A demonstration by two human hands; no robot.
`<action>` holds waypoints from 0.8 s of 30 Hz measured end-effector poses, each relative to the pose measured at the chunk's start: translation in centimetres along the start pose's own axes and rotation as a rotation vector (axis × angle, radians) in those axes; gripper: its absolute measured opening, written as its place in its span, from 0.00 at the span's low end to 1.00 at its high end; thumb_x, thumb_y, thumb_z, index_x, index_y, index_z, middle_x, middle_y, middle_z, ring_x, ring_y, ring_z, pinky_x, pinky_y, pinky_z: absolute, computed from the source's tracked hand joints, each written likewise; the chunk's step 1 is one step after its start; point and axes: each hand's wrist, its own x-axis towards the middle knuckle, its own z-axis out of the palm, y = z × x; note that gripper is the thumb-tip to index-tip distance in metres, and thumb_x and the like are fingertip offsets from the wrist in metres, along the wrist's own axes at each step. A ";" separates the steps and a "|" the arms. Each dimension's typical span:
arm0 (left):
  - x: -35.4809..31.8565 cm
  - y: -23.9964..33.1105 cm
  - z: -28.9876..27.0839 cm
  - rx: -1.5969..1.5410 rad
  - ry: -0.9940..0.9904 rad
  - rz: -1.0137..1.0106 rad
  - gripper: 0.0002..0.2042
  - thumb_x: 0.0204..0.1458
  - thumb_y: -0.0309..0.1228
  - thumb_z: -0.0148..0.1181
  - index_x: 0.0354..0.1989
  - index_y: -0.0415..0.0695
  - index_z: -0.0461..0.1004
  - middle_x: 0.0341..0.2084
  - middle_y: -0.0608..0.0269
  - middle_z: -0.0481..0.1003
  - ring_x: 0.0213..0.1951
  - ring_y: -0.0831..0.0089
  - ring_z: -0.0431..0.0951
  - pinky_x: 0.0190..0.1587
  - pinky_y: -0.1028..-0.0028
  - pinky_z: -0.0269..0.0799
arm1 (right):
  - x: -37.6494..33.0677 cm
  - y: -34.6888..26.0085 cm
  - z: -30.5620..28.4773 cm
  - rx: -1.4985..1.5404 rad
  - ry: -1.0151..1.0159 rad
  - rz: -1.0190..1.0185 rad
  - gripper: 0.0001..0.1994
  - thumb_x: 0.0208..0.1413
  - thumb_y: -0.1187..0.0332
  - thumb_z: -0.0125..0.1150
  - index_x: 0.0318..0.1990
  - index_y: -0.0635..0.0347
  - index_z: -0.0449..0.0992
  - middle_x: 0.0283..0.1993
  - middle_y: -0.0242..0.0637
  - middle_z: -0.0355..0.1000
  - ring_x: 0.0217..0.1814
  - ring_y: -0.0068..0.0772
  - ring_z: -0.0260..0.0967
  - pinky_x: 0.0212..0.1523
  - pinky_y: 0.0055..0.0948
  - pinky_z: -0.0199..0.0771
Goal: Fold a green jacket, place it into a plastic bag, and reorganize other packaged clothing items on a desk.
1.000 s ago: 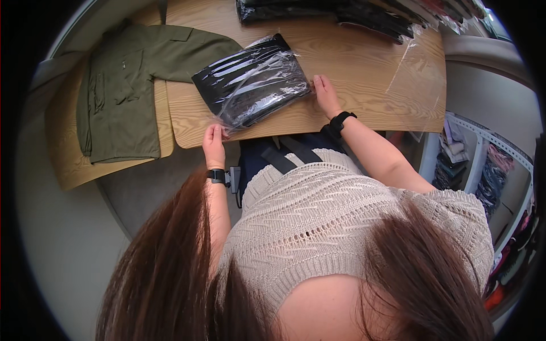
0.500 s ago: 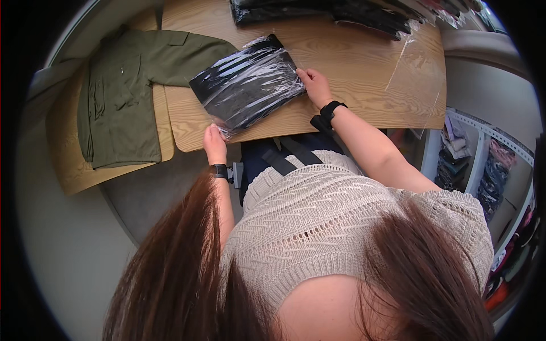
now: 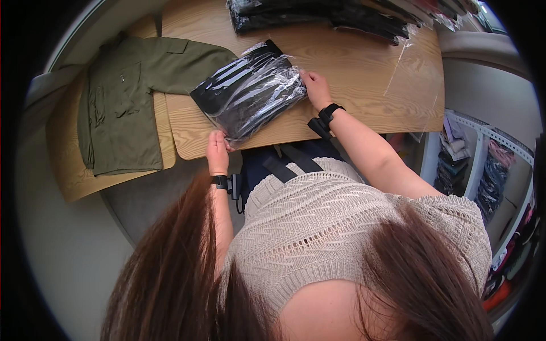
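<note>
A folded black garment in a clear plastic bag (image 3: 250, 94) lies tilted on the wooden table, in front of me. At its near left corner, my left hand (image 3: 218, 149) pinches the plastic edge. My right hand (image 3: 316, 88) grips the bag's right end, thumb on top and the other fingers partly hidden. The bag's far left part touches or overlaps the sleeve of an olive green jacket (image 3: 126, 108), which is spread out on the left of the table.
Several bagged dark garments (image 3: 307, 16) are piled at the table's far edge. A clear plastic sheet or bag (image 3: 418, 85) lies on the wooden table (image 3: 364, 74) at the right. White metal shelving (image 3: 480, 153) with bagged clothes stands right of the table.
Both hands still hold the bag. My left hand's fingers have shifted slightly at the near corner, and the whole scene sits a little lower in the picture.
</note>
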 end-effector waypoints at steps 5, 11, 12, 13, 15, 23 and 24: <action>0.8 0.1 0.4 -0.095 0.078 -0.084 0.15 0.65 0.39 0.39 0.29 0.44 0.64 0.13 0.70 0.62 0.13 0.82 0.63 0.18 0.79 0.68 | 0.4 0.1 0.3 0.008 0.025 0.007 0.20 0.58 0.57 0.57 0.27 0.70 0.74 0.19 0.33 0.68 0.23 0.22 0.58 0.29 0.27 0.63; 1.2 -0.1 0.8 -0.134 0.116 -0.159 0.15 0.64 0.39 0.40 0.29 0.44 0.63 0.12 0.70 0.61 0.12 0.82 0.63 0.17 0.79 0.69 | -0.5 -2.5 0.5 -0.291 0.202 -0.052 0.14 0.55 0.59 0.60 0.39 0.61 0.76 0.38 0.40 0.72 0.35 0.32 0.68 0.40 0.32 0.67; 1.3 -0.1 0.7 -0.138 0.105 -0.168 0.15 0.64 0.39 0.39 0.29 0.44 0.63 0.12 0.70 0.62 0.13 0.82 0.64 0.17 0.78 0.69 | -1.4 -3.1 0.6 -0.388 0.179 -0.341 0.14 0.54 0.60 0.60 0.43 0.59 0.74 0.43 0.40 0.71 0.41 0.33 0.68 0.44 0.35 0.65; 1.3 -0.2 0.7 -0.152 0.103 -0.176 0.15 0.64 0.40 0.39 0.28 0.44 0.63 0.12 0.69 0.62 0.13 0.81 0.64 0.18 0.78 0.69 | -2.8 -3.7 0.6 -0.487 0.156 -0.605 0.16 0.54 0.61 0.60 0.47 0.57 0.73 0.47 0.39 0.70 0.46 0.34 0.67 0.48 0.37 0.63; 1.3 -0.1 0.6 -0.154 0.098 -0.178 0.15 0.64 0.39 0.39 0.28 0.44 0.63 0.12 0.69 0.62 0.13 0.81 0.64 0.17 0.78 0.68 | -5.0 -4.7 1.9 -0.648 -0.132 -0.951 0.20 0.54 0.60 0.59 0.54 0.51 0.69 0.56 0.37 0.66 0.57 0.35 0.62 0.58 0.41 0.57; -0.6 3.8 0.4 0.392 0.554 0.166 0.11 0.56 0.27 0.46 0.44 0.36 0.66 0.40 0.50 0.70 0.42 0.62 0.74 0.48 0.61 0.67 | -4.2 -4.8 7.4 -0.924 -0.474 -1.033 0.24 0.58 0.51 0.50 0.62 0.37 0.63 0.69 0.33 0.54 0.71 0.38 0.49 0.67 0.45 0.47; -0.6 4.7 1.0 0.527 0.413 0.423 0.12 0.54 0.26 0.48 0.46 0.37 0.66 0.44 0.50 0.69 0.47 0.60 0.71 0.51 0.60 0.65 | -4.1 -4.7 7.3 -0.913 -0.474 -1.027 0.24 0.58 0.51 0.50 0.62 0.37 0.63 0.69 0.33 0.54 0.71 0.38 0.49 0.67 0.45 0.47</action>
